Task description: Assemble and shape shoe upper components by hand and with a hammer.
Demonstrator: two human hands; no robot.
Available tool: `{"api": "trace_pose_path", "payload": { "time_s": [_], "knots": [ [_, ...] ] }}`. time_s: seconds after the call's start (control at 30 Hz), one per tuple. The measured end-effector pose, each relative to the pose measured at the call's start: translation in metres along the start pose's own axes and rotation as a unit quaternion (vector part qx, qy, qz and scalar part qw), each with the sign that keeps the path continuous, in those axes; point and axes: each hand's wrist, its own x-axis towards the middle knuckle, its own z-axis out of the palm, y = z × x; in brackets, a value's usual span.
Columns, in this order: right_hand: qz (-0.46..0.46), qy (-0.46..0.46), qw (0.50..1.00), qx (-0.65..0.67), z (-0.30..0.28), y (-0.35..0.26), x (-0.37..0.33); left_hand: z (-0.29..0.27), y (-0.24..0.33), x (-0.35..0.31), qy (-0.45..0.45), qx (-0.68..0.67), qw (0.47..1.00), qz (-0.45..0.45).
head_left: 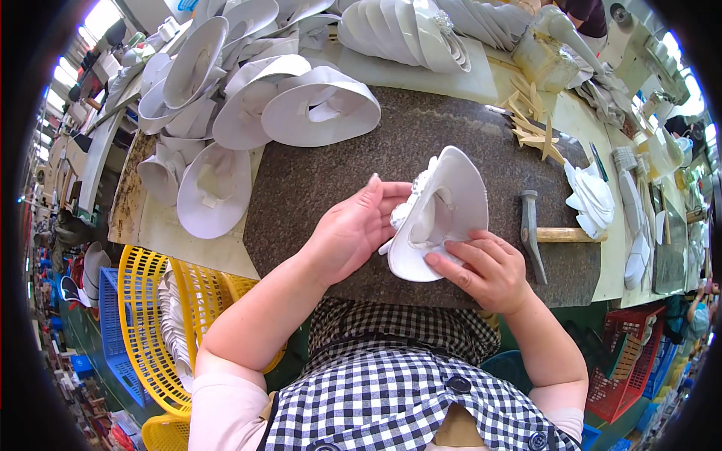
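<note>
Over the dark stone slab (pixel 323 188) I hold up a white shoe upper (pixel 470 184), a curved piece with a wide flared rim and an opening in its middle. Pale, bumpy trim shows along its left side. My right hand (pixel 485 270) grips the lower right rim, with fingers lying over the inner face. At the trimmed side is my left hand (pixel 350 229), palm turned in, thumb raised and fingers stretched out. Its fingertips pass behind the upper, so their contact is partly hidden. To the right on the slab lies a hammer (pixel 531 237) with a wooden handle.
More white uppers (pixel 323 109) are heaped at the far left, with a stacked row (pixel 402 34) at the back. Pale pointed strips (pixel 530 120) and white flat pieces (pixel 590 199) lie right. A yellow basket (pixel 143 331) stands lower left, a red crate (pixel 624 368) lower right.
</note>
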Motion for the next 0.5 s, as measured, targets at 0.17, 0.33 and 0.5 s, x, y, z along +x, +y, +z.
{"api": "trace_pose_path", "payload": {
  "time_s": [0.17, 0.33, 0.5],
  "knots": [
    [-0.031, -0.014, 0.999, -0.001, 0.0, 0.0, 0.002, 0.009, 0.005, 0.007, -0.049, 0.123, 0.991, 0.017],
    [-0.053, -0.042, 0.998, 0.011, 0.001, -0.005, 0.005, 0.009, 0.018, 0.003, -0.027, 0.214, 0.975, -0.046],
    [-0.054, -0.067, 0.996, 0.016, -0.004, -0.012, 0.008, -0.022, 0.007, 0.002, 0.107, 0.166, 0.971, 0.136]
  ]
}}
